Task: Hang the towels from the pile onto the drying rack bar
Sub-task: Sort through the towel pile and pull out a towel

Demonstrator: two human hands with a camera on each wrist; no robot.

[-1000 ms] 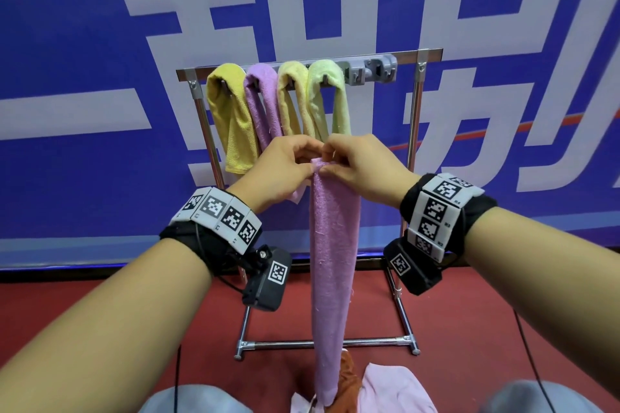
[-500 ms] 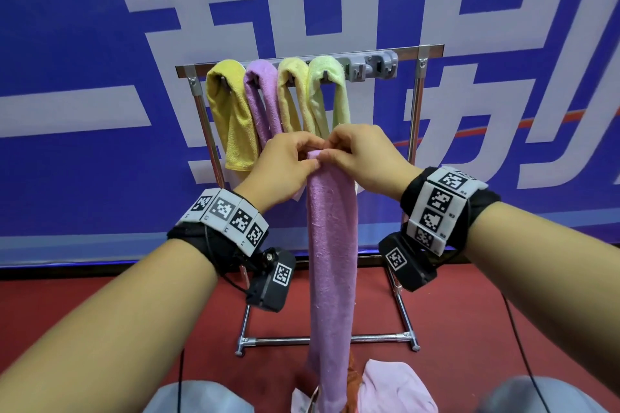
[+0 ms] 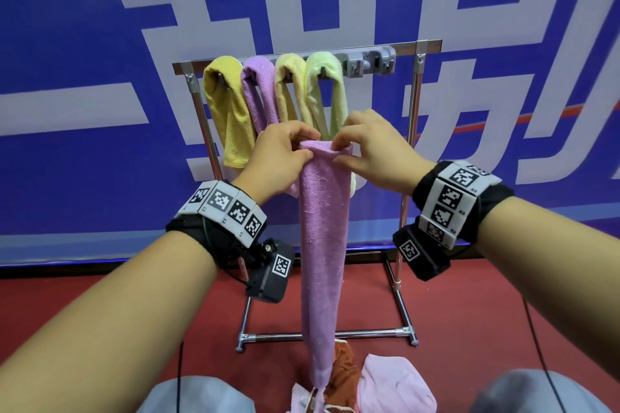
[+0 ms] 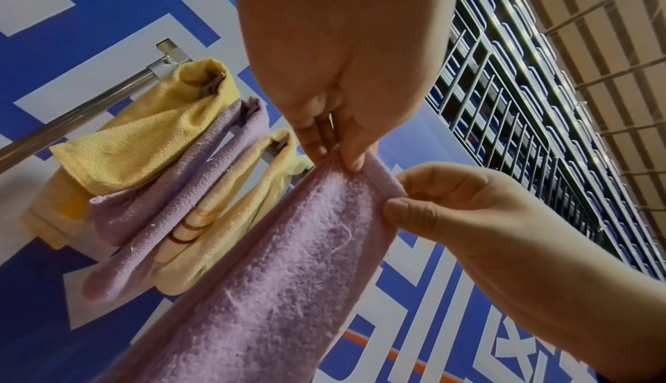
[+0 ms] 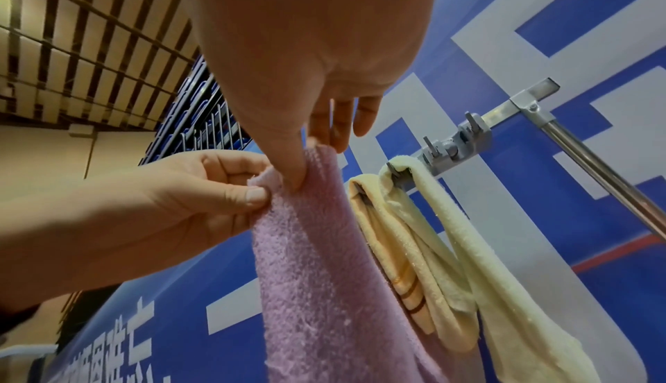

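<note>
A long lilac towel (image 3: 322,245) hangs straight down in front of the drying rack. My left hand (image 3: 280,154) pinches its top left corner and my right hand (image 3: 375,147) pinches the top right corner, both at chest height. The left wrist view shows the lilac towel (image 4: 288,261) held between thumb and fingers of my left hand (image 4: 342,158); the right wrist view shows the lilac towel (image 5: 317,261) pinched the same way by my right hand (image 5: 306,167). The rack bar (image 3: 407,45) carries several towels (image 3: 228,104) on grey hooks. The pile (image 3: 385,379) lies on the floor by my knees.
Free grey hooks (image 3: 372,60) sit on the bar right of the green towel (image 3: 323,90). The rack's metal foot (image 3: 322,335) rests on red floor. A blue and white banner (image 3: 100,77) stands right behind the rack.
Both hands have risen with the lilac towel and drawn apart, spreading its top edge; the towel's lower end has lifted off the pile.
</note>
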